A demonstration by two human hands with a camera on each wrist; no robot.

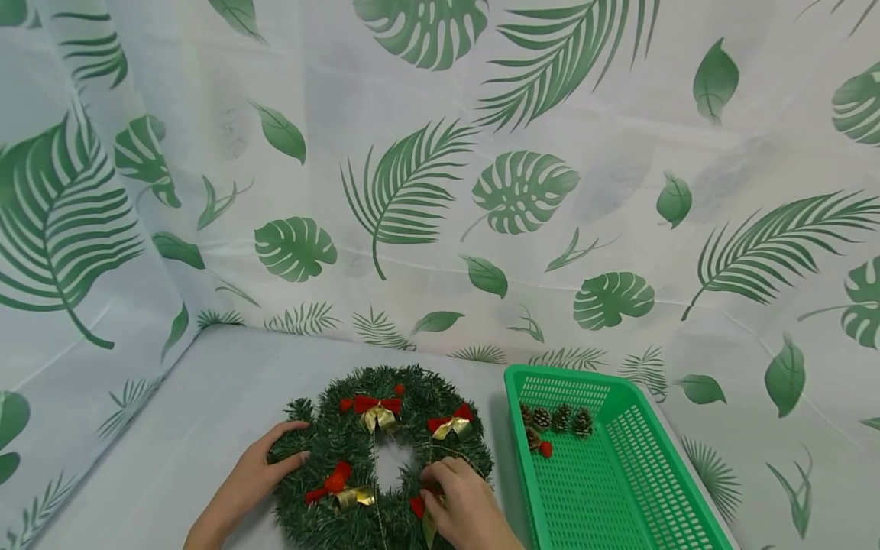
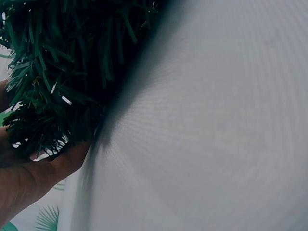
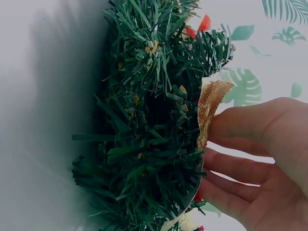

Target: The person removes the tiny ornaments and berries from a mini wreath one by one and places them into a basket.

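Head view. A white tabletop (image 1: 241, 374) fills the lower left and lower centre of the frame, its back edge slanting slightly downward to the right. Behind it, a pale, faintly creased sheet (image 1: 412, 313) printed with green leaves covers the upper frame and folds round a corner at the left. At lower centre lies a green wreath (image 1: 337, 447) with a bare central opening through which the tabletop shows; three red-and-gold bows (image 1: 378, 414) are spaced round it. The left hand (image 1: 254, 470) grips the wreath's left edge, thumb below and fingers above. The right hand (image 1: 467, 504) pinches a fourth bow (image 1: 417, 507) at the wreath's lower right; the right-wrist view shows its thumb against gold ribbon. At lower right stands a green perforated basket (image 1: 656, 451), holding pinecones (image 1: 562, 418) and a red ball (image 1: 545, 449) in its upper left part. Left-wrist view: smooth, shadowed tabletop occupies the right.
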